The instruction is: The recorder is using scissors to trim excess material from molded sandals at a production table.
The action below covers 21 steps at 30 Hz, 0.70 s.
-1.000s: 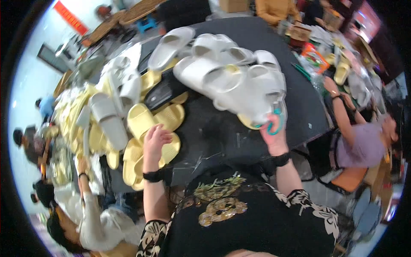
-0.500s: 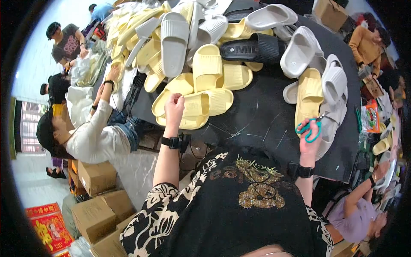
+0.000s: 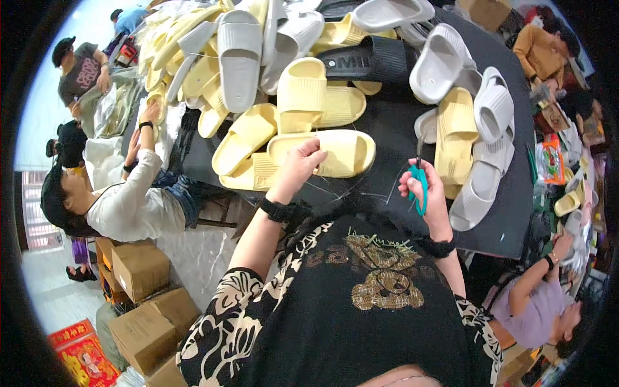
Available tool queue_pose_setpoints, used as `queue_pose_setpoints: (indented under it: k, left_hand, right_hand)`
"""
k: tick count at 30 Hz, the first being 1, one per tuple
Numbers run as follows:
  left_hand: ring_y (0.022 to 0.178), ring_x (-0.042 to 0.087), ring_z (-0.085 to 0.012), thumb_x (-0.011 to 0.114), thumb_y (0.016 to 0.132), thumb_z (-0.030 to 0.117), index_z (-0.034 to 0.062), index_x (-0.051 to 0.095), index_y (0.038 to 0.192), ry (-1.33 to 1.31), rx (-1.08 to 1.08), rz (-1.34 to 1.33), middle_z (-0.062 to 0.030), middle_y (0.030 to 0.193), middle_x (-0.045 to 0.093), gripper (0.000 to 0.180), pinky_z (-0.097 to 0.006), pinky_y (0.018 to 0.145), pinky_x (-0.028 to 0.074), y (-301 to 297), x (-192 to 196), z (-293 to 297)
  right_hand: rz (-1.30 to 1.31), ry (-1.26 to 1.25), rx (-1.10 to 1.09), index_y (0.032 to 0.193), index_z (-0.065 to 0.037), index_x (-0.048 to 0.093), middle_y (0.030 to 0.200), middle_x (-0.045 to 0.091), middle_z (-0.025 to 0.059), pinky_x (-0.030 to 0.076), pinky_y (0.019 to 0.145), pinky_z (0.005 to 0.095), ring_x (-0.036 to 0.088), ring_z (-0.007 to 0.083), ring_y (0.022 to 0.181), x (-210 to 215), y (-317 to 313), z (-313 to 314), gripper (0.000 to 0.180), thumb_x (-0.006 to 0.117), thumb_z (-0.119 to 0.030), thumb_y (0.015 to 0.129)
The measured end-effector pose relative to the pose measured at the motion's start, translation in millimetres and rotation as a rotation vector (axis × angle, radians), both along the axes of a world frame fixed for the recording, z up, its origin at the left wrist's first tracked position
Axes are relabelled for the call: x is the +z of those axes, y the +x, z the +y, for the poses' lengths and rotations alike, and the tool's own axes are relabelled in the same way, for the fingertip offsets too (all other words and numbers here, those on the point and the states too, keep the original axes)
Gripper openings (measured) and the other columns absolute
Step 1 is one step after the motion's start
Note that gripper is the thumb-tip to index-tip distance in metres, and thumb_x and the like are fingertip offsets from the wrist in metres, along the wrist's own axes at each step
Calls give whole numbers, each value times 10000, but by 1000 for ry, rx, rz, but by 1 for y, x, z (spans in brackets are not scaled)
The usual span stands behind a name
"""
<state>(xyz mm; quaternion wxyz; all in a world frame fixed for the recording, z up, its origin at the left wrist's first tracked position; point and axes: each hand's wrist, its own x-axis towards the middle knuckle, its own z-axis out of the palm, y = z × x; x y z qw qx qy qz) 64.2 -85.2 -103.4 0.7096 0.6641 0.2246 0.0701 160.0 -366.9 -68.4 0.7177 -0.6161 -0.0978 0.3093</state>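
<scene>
My left hand (image 3: 302, 169) is closed at the near edge of a yellow slipper (image 3: 353, 153), thumb and fingers pinched by its strap. Part of that slipper lies over another yellow slipper (image 3: 242, 175). More yellow slippers (image 3: 302, 87) lie just beyond. In my right hand (image 3: 433, 193) are scissors with teal handles (image 3: 419, 184), their dark blades pointing away from me. The scissors are held above the table, left of a yellow slipper (image 3: 455, 138) and several grey slippers (image 3: 474, 197).
A black slipper (image 3: 367, 63) and a heap of yellow and grey slippers (image 3: 238, 58) cover the far side of the black table (image 3: 493, 235). Loose thread ends (image 3: 348, 193) lie near me. Co-workers sit on both sides; cardboard boxes (image 3: 145, 332) stand at lower left.
My left hand has moved right, and the yellow slipper under it has shifted right and turned. My right hand with the scissors has come left, blades now pointing away. The view has shifted slightly.
</scene>
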Motion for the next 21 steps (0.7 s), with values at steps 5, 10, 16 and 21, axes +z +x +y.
queue_pose_setpoints:
  k: [5,10,16,21]
  left_hand:
    - [782,552,-67,553,852,100,-1,600,1078,141,-349,132,1,886,636,253,-228,681,444,-17,-10,-10]
    - [800,560,-96,580,825,114,-35,597,1000,460,-518,235,-54,849,636,231,-251,722,466,-5,-12,-16]
    - [769,582,-164,593,823,150,-50,593,952,485,-297,179,-104,824,622,238,-287,699,487,0,-1,-21]
    - [788,567,-189,645,825,257,2,520,1096,360,17,120,-111,864,573,393,-319,657,487,-2,-30,-28]
  right_hand:
    - [-75,-66,171,1230,-5,418,900,560,43,455,714,218,537,93,806,-2,2,2,512,666,-112,795]
    - [-391,-387,405,1183,-50,489,873,593,104,467,770,313,575,167,810,-16,21,21,575,738,-264,710]
    - [-524,-437,577,1119,-28,539,867,631,157,493,722,338,618,228,773,-24,32,49,517,735,-255,698]
    - [-494,-381,567,1061,-12,559,897,642,157,488,719,339,611,191,786,-37,27,51,445,723,-256,727]
